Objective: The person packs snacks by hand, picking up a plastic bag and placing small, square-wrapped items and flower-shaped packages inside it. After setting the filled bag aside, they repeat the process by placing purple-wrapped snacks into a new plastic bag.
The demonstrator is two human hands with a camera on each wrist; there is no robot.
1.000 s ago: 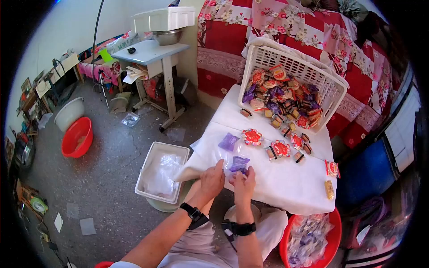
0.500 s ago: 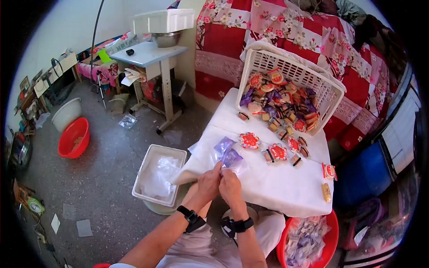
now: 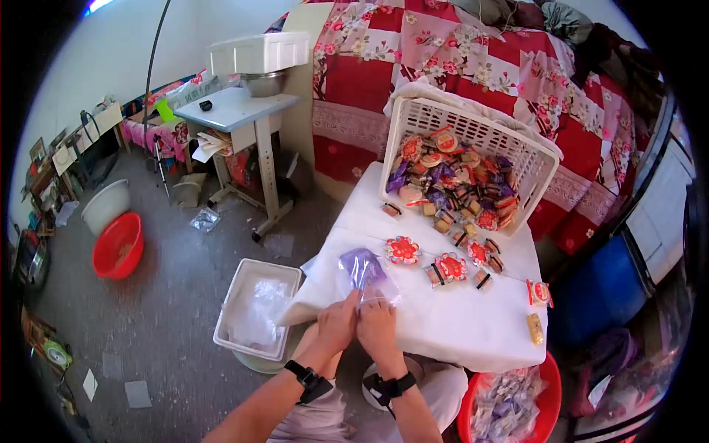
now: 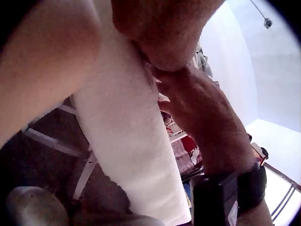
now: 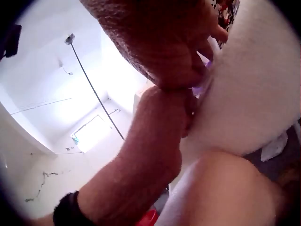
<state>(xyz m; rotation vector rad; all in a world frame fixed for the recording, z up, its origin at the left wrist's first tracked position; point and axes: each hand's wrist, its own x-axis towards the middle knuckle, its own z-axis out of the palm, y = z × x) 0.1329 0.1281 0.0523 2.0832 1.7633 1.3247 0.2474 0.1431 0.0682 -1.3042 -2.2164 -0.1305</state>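
A clear plastic bag [image 3: 388, 284] with purple packets [image 3: 360, 266] inside lies at the near left part of the white-covered table [image 3: 443, 325]. At its near edge the left hand [image 3: 337, 326] and right hand [image 3: 377, 326] meet side by side, both pinching the plastic. In the left wrist view, the right hand [image 4: 188, 94] touches the left hand [image 4: 160, 33]; the fingertips are mostly hidden. A bit of purple [image 5: 198, 88] shows beyond the hands in the right wrist view.
A white basket [image 3: 543, 166] of wrapped snacks lies tilted at the table's back. Red flower-shaped packs [image 3: 402, 250] and small snacks [image 3: 481, 279] lie in front. A white tray [image 3: 221, 328] of clear bags stands left; a red tub [image 3: 550, 402] of filled bags stands right.
The hands came together at the bag's near edge, the right moving left. The purple packets, apart a second ago, now lie bunched together in the bag. The head view has shifted slightly.
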